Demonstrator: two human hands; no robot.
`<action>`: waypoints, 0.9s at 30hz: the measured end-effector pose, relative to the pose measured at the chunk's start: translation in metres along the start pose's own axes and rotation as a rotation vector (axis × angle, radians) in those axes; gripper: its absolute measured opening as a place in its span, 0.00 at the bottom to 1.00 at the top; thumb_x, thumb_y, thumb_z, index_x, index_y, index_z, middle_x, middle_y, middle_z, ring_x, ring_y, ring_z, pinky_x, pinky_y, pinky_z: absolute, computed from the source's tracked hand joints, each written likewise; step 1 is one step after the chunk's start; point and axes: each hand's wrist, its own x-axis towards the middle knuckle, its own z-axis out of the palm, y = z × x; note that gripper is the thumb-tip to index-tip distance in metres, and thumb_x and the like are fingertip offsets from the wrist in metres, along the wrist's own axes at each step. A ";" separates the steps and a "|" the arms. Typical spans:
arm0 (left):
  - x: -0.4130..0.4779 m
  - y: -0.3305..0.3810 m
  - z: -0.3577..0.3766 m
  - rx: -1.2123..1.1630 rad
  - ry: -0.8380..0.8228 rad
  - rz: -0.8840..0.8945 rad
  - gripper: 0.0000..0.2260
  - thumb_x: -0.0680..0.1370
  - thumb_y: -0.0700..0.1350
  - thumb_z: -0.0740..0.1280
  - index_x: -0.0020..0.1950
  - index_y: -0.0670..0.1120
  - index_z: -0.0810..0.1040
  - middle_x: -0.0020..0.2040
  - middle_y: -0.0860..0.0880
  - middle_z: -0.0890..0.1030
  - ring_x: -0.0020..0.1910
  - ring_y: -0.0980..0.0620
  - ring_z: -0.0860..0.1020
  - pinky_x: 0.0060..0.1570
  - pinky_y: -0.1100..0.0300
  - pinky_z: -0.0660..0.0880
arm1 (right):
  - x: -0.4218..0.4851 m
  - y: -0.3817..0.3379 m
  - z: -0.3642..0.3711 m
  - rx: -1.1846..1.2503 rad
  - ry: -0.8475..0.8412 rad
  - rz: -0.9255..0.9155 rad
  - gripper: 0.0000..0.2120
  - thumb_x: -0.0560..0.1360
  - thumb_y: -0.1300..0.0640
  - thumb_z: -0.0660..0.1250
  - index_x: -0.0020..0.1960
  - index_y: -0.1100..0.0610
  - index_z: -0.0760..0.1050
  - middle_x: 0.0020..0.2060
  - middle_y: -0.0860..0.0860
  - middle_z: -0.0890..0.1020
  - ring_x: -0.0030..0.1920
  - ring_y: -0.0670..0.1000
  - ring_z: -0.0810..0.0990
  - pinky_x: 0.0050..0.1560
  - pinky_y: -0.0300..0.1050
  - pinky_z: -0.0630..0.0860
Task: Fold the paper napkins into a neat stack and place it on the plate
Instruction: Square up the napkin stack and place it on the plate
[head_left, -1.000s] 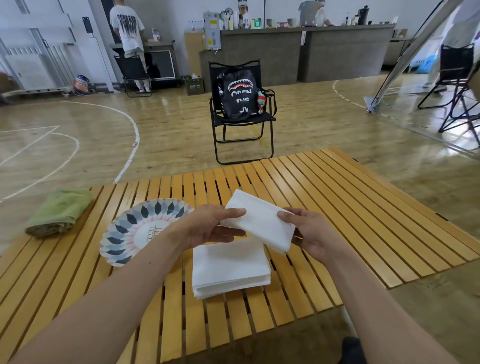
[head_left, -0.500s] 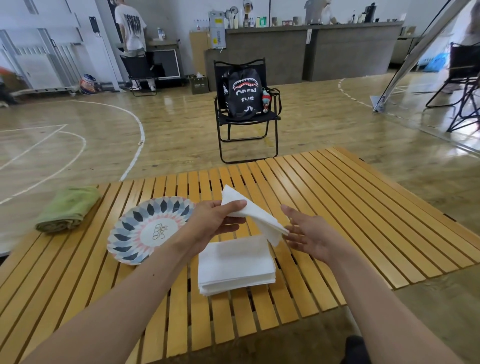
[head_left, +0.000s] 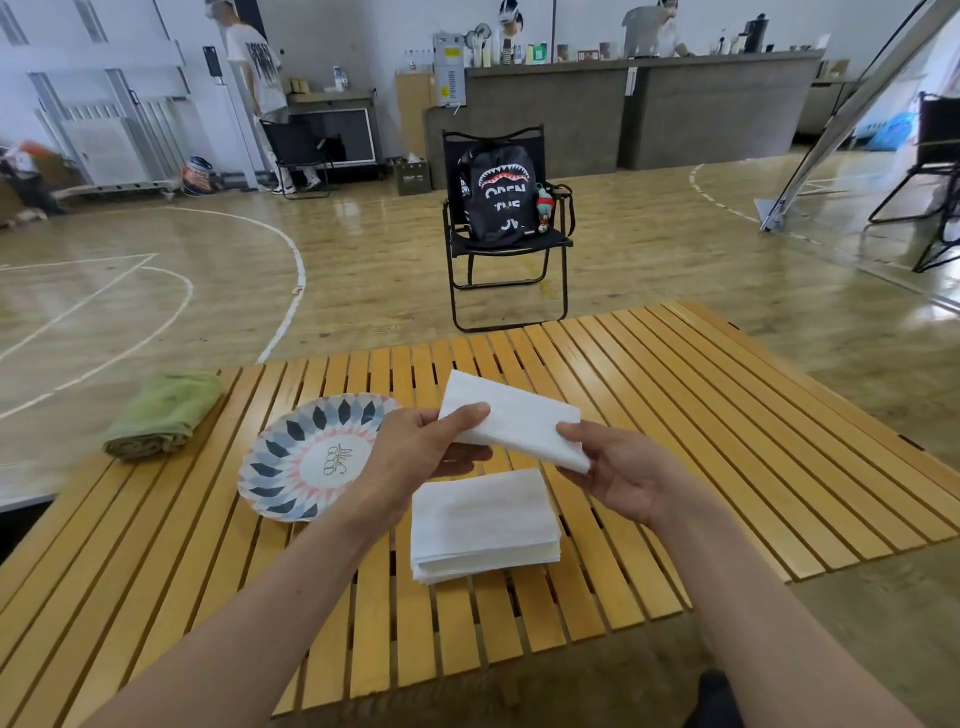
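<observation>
Left hand (head_left: 415, 457) and right hand (head_left: 626, 475): each grip pinches one end of the folded napkin (head_left: 514, 421), above the stack (head_left: 483, 519) on the worktop (head_left: 727, 415). Square its edges before lowering onto the stack.

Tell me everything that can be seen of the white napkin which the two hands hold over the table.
The napkin is plain white soft paper, folded into a flat rectangle. It hangs tilted in the air above the table, just beyond the napkin stack, apparently touching neither. The left hand pinches its left end, thumb on top; the right hand pinches its near right corner.
</observation>
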 end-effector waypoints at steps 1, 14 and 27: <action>-0.002 -0.006 -0.002 0.036 0.054 0.011 0.15 0.75 0.51 0.73 0.50 0.40 0.82 0.46 0.43 0.86 0.43 0.48 0.87 0.43 0.57 0.84 | 0.000 0.002 -0.001 -0.060 0.006 -0.008 0.18 0.76 0.64 0.70 0.65 0.66 0.75 0.47 0.58 0.85 0.41 0.53 0.85 0.34 0.43 0.83; -0.014 -0.043 -0.043 0.223 0.225 -0.093 0.21 0.72 0.40 0.77 0.60 0.45 0.73 0.53 0.45 0.80 0.43 0.50 0.83 0.28 0.63 0.79 | -0.004 0.021 0.019 -0.623 0.148 -0.109 0.19 0.70 0.61 0.79 0.58 0.62 0.77 0.50 0.57 0.85 0.46 0.54 0.85 0.34 0.43 0.83; -0.019 -0.070 -0.046 0.480 0.256 -0.181 0.21 0.72 0.53 0.77 0.57 0.44 0.76 0.45 0.45 0.83 0.38 0.49 0.83 0.36 0.57 0.81 | 0.008 0.037 0.012 -0.983 0.287 0.017 0.34 0.66 0.48 0.82 0.65 0.64 0.75 0.51 0.57 0.83 0.50 0.56 0.82 0.54 0.55 0.83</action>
